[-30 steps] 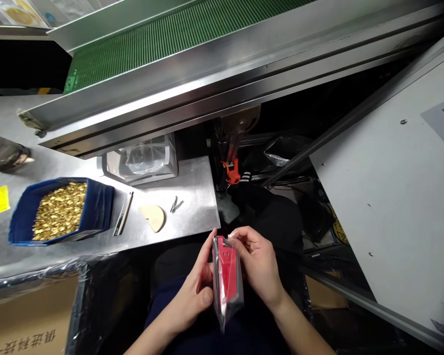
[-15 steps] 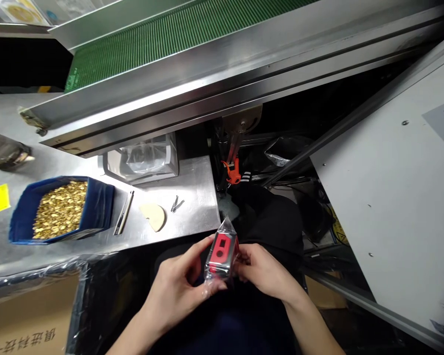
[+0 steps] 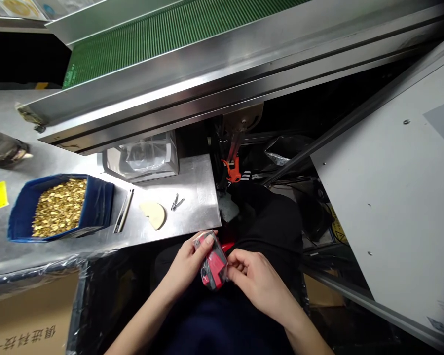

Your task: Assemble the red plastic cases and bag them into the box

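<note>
A red and black block-shaped item in clear plastic wrap (image 3: 215, 265) is held over my lap, just in front of the bench edge. My left hand (image 3: 191, 260) is closed round its left side, with the thumb lying across the top. At its right side my right hand (image 3: 252, 272) has its fingers pinched together, touching the edge of the wrapped item. The fingertips seem to hold the clear wrap, though they are partly hidden. Something bright red shows behind the item; I cannot make out what it is.
On the metal bench (image 3: 192, 217) are a blue bin (image 3: 99, 202) of small gold-coloured pieces, a utility knife (image 3: 124, 211), a beige half-round piece (image 3: 154, 215), nail clippers (image 3: 177, 202) and a grey-framed clear container (image 3: 138, 160). A green conveyor belt (image 3: 163, 37) crosses above. A white panel (image 3: 385, 172) stands right.
The wrapped item has been turned and tilted, so a different side faces up. My left thumb has moved onto its top, and my right fingers have shifted along its right edge.
</note>
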A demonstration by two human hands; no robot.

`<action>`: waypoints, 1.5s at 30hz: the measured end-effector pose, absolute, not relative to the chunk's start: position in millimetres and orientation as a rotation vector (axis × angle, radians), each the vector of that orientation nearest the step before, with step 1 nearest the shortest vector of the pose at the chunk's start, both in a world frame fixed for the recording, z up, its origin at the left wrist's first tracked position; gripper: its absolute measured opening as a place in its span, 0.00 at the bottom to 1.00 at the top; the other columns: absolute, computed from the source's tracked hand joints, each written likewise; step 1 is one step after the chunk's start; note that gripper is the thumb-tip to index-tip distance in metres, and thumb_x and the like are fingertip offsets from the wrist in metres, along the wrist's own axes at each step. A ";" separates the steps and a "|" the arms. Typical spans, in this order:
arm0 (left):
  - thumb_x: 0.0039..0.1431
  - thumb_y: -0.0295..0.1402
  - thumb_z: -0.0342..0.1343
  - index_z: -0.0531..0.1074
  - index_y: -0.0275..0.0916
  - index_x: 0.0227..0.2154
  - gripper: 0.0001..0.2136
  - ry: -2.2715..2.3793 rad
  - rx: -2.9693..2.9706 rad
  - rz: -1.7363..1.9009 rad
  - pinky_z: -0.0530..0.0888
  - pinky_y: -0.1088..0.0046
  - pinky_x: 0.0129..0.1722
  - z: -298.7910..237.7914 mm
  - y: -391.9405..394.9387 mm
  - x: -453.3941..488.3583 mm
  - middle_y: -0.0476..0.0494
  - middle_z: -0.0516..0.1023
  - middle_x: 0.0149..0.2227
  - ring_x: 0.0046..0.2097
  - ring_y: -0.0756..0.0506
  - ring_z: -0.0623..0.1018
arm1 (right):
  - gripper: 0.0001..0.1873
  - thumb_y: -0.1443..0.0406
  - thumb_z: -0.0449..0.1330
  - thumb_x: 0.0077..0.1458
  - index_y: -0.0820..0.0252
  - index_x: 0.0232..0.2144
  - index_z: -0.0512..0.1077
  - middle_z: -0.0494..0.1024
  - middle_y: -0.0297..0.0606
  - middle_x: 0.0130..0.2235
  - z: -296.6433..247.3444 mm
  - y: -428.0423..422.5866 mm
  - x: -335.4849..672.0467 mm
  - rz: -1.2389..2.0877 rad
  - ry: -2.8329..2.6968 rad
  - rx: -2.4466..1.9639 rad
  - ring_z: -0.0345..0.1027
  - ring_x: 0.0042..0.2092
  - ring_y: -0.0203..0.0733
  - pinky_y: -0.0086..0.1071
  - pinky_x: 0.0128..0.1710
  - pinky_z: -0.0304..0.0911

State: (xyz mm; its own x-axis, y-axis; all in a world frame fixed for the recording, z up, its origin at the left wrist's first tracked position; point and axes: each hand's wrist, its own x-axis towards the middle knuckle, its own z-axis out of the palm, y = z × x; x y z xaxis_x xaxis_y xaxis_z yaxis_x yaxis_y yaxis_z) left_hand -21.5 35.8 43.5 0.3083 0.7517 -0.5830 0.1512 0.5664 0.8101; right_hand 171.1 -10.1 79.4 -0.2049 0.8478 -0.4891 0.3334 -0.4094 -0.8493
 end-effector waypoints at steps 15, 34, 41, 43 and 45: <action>0.68 0.58 0.43 0.70 0.46 0.62 0.30 0.804 0.716 0.759 0.66 0.51 0.64 24.4 16.0 -12.2 0.36 0.66 0.68 0.66 0.32 0.68 | 0.20 0.51 0.72 0.54 0.63 0.30 0.74 0.71 0.30 0.25 70.9 -2.9 169.5 1.932 -0.730 -1.135 0.62 0.25 0.31 0.24 0.28 0.61; 0.53 0.30 0.72 0.79 0.44 0.41 0.13 0.712 1.201 0.552 0.76 0.63 0.48 55.1 -12.6 -60.2 0.39 0.66 0.53 0.48 0.40 0.76 | 0.16 0.55 0.77 0.45 0.58 0.29 0.80 0.73 0.32 0.36 66.2 -5.5 162.7 2.170 -1.129 -1.273 0.65 0.39 0.39 0.31 0.42 0.60; 0.46 0.37 0.76 0.81 0.41 0.36 0.14 0.823 1.091 0.779 0.76 0.59 0.52 51.8 -33.5 -73.5 0.38 0.70 0.52 0.51 0.37 0.77 | 0.21 0.45 0.67 0.55 0.55 0.37 0.85 0.76 0.39 0.40 59.1 0.9 160.8 2.438 -1.179 -0.985 0.69 0.46 0.48 0.40 0.51 0.63; 0.44 0.42 0.77 0.82 0.41 0.35 0.17 0.872 1.045 0.865 0.76 0.60 0.50 48.7 -41.6 -77.7 0.38 0.72 0.51 0.50 0.37 0.78 | 0.24 0.43 0.62 0.58 0.49 0.45 0.84 0.75 0.42 0.45 54.0 -0.4 159.4 2.450 -1.211 -0.945 0.69 0.51 0.52 0.45 0.55 0.62; 0.41 0.45 0.77 0.82 0.41 0.34 0.19 0.918 1.029 0.935 0.76 0.59 0.50 49.1 -47.7 -83.4 0.38 0.73 0.49 0.49 0.37 0.78 | 0.24 0.42 0.59 0.61 0.45 0.49 0.82 0.75 0.43 0.47 47.9 0.5 152.1 2.476 -1.228 -0.933 0.69 0.52 0.54 0.47 0.56 0.63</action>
State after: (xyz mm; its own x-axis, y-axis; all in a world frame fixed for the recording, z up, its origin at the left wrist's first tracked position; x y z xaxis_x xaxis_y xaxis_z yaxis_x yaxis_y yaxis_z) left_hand -83.4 -47.7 49.1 0.3222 0.9315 -0.1691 -0.1859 0.2374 0.9535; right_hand 152.1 0.5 47.9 -0.7730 0.4546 -0.4426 0.0773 -0.6249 -0.7769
